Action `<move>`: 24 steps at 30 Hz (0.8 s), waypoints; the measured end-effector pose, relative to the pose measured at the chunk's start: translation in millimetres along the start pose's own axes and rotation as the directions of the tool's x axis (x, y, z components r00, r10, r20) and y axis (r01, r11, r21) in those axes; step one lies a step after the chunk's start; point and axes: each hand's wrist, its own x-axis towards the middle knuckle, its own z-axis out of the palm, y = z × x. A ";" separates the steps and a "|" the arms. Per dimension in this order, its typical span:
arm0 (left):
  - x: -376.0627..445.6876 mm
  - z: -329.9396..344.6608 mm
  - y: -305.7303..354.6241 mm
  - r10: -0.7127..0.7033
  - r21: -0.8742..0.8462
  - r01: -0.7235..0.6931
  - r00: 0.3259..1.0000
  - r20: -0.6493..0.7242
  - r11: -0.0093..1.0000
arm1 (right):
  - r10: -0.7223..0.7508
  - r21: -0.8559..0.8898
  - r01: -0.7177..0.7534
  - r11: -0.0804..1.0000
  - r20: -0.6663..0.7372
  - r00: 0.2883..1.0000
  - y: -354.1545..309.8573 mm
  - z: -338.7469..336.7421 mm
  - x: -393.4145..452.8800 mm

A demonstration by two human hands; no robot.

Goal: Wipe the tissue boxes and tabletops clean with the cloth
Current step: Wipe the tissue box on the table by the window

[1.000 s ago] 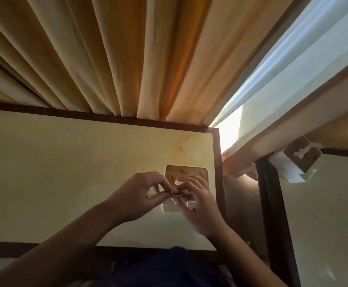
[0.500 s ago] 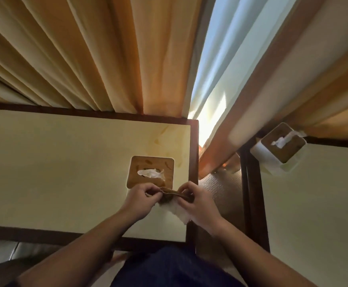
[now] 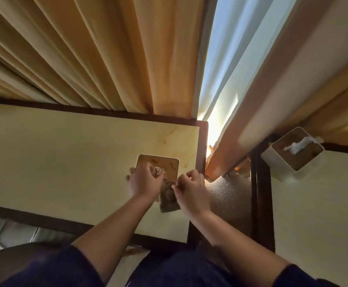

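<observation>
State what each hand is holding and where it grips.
Both hold the brown cloth: the left hand grips its upper left end, the right hand pinches its upper right edge.

Glossy tabletop (image 3: 65, 162) – wood-lidded tissue box (image 3: 169, 164) (plastic walls).

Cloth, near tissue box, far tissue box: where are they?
cloth (image 3: 168, 200), head view, hanging brown part.
near tissue box (image 3: 169, 164), head view, wooden lid.
far tissue box (image 3: 276, 160), head view, white side wall.
</observation>
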 end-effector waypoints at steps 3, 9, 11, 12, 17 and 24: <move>14.7 0.8 -4.7 0.058 0.011 -0.059 0.998 0.012 0.998 | -0.233 -0.222 0.226 0.948 -0.005 0.973 -1.5 4.0 0.1; 33.3 -5.7 -10.0 0.114 0.127 -0.132 0.984 0.140 0.983 | -0.344 -0.369 0.334 0.867 0.041 0.938 -11.9 0.7 0.7; 41.0 -7.9 -7.5 0.135 0.194 -0.173 0.972 0.194 0.965 | -0.335 -0.374 0.333 0.866 0.059 0.940 -16.3 0.6 -0.2; 44.4 -8.6 -4.8 0.152 0.234 -0.205 0.962 0.225 0.950 | -0.330 -0.368 0.329 0.869 0.062 0.942 -17.0 1.0 -0.2; 48.6 -17.4 -4.7 0.318 0.298 -0.418 0.888 0.331 0.858 | -0.263 -0.349 0.255 0.902 0.025 0.964 -25.6 1.1 2.3; 55.1 -15.5 -54.9 0.589 0.053 -0.590 0.807 0.036 0.805 | -0.148 -0.251 0.148 0.957 0.019 0.989 -37.5 11.3 -2.2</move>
